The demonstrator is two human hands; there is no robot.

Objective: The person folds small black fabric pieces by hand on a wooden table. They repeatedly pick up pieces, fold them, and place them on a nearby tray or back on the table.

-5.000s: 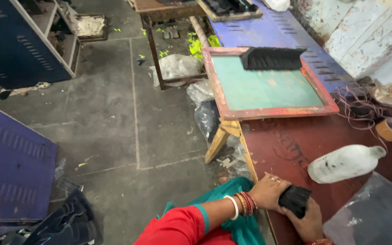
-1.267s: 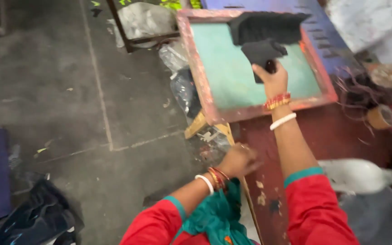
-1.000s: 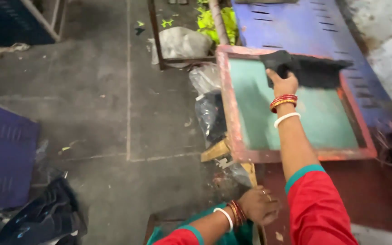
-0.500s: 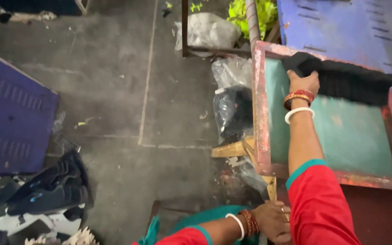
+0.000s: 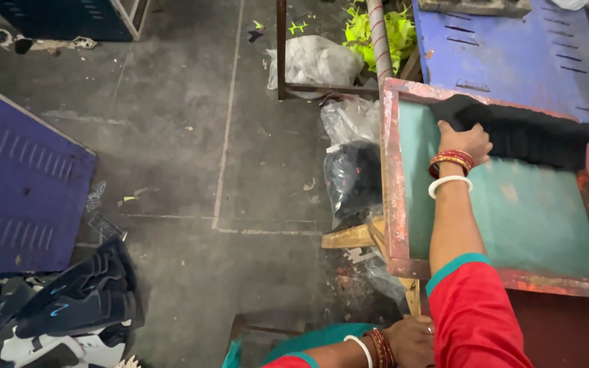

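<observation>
A wooden frame (image 5: pixel 391 170) with worn red paint holds a green screen (image 5: pixel 533 218). A long black scraper (image 5: pixel 547 136) lies across its far end. My right hand (image 5: pixel 465 142) reaches over the screen and grips a black pad (image 5: pixel 457 109) at the scraper's left end. The wrist wears red and white bangles above a red sleeve. My left hand (image 5: pixel 412 339), also with bangles, rests low at the near edge of the table beside the frame's near corner. Its fingers are mostly hidden.
A blue metal sheet (image 5: pixel 512 54) lies beyond the frame. Plastic bags (image 5: pixel 350 170) and wooden legs (image 5: pixel 349 237) crowd the floor left of the frame. A purple metal panel (image 5: pixel 22 191) and a heap of dark sandals (image 5: pixel 69 307) sit at left. Green leaves (image 5: pixel 363 31) lie at the top.
My head has turned right and the view has closed in on the frame. My right hand stays on the black pad at the scraper's end; my left hand stays low at the table edge.
</observation>
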